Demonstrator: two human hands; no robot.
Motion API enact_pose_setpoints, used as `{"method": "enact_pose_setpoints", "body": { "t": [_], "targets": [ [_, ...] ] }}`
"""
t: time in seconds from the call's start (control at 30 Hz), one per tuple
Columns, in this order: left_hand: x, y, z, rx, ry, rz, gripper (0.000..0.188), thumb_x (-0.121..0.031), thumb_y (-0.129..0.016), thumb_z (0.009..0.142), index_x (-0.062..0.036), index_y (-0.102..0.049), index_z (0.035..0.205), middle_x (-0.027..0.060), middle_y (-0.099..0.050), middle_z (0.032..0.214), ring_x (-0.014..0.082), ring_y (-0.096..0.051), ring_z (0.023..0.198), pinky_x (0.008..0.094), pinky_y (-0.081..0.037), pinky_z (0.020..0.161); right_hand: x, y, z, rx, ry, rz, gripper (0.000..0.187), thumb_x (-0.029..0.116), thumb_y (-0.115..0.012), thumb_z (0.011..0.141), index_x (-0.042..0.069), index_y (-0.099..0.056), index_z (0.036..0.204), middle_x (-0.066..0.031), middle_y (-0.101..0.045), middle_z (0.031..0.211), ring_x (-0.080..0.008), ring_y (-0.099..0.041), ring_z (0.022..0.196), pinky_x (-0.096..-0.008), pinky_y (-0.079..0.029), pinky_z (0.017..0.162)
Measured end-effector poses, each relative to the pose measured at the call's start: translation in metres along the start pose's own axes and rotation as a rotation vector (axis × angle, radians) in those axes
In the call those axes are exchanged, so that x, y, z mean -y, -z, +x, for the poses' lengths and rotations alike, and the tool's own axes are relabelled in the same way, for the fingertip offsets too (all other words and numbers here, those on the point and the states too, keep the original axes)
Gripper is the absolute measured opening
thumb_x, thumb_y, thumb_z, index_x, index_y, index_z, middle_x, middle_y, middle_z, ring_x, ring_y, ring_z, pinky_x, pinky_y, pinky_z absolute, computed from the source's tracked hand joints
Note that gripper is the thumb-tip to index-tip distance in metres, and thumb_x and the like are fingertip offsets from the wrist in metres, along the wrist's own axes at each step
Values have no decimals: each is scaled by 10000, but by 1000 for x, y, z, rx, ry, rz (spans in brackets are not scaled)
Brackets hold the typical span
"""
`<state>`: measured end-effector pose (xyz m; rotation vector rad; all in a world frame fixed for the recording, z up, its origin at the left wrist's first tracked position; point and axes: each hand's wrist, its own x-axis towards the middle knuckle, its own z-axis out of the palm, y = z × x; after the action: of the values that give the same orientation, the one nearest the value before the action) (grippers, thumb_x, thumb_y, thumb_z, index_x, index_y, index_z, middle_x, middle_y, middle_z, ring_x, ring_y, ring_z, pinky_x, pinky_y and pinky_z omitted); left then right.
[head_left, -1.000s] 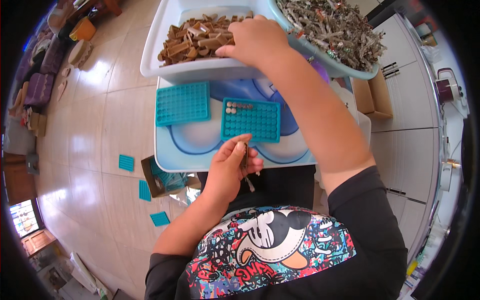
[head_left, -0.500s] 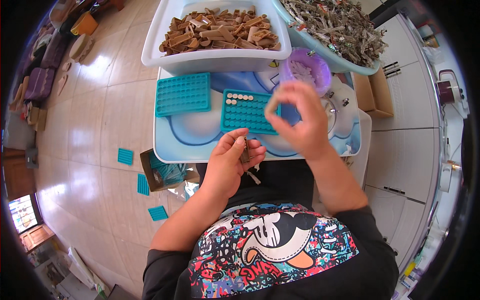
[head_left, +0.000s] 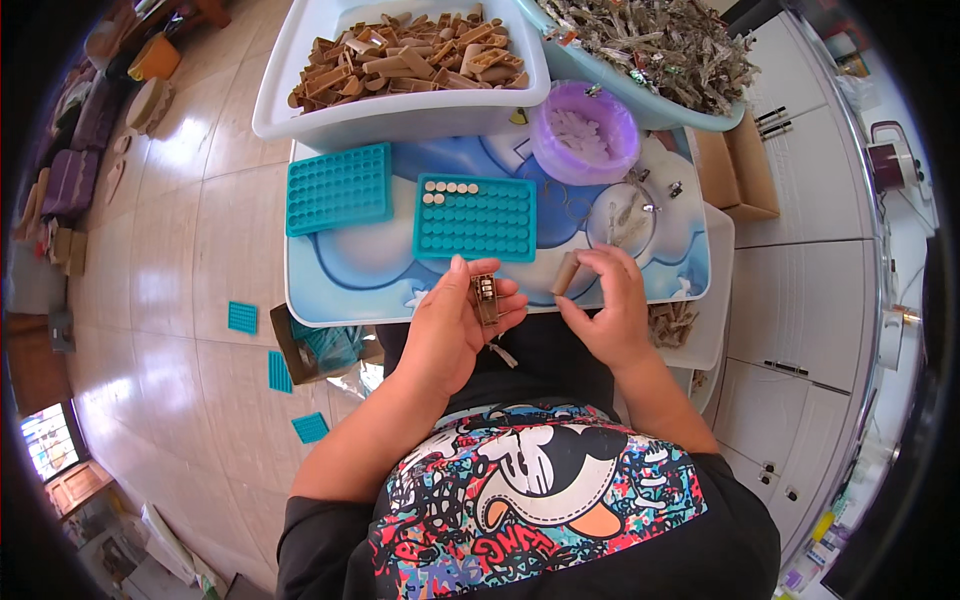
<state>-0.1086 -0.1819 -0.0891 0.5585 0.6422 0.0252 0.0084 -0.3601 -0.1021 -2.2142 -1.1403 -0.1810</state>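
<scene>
step: assembly, judged | left hand (head_left: 450,325): grip closed on metal part (head_left: 486,297), above lap | right hand (head_left: 608,305): tube (head_left: 566,272) pinched at counter (head_left: 350,275) edge | next: tube to be aligned with part

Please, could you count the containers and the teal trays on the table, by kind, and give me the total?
Teal plastic trays with round holes: 2
White plastic tub of tan wooden pieces: 1
Pale blue basin of grey metal parts: 1
Purple round plastic bowl: 1
Total: 5
</scene>
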Motion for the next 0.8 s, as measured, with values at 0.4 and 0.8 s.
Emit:
{"method": "enact_pose_setpoints", "body": {
  "t": [0.4,0.8],
  "targets": [
    [5,2,-2,154,54,-8,601,-540,-289,962,-20,-469,1205,116,-562,1056,228,-582,964,376,-486,872,40,-12,18,155,170,393,685,123,-801,584,76,-515,1205,-87,-580,1184,-326,-529,1106,-409,-416,916],
    [5,3,-4,139,45,18,546,-499,-305,976,-36,-508,1184,104,-569,1062,210,-585,962,351,-487,863,36,-12,17,179,192,338,685,116,-786,597,72,-509,1223,-77,-573,1217,-316,-522,1137,-411,-414,940]
  ]
}}
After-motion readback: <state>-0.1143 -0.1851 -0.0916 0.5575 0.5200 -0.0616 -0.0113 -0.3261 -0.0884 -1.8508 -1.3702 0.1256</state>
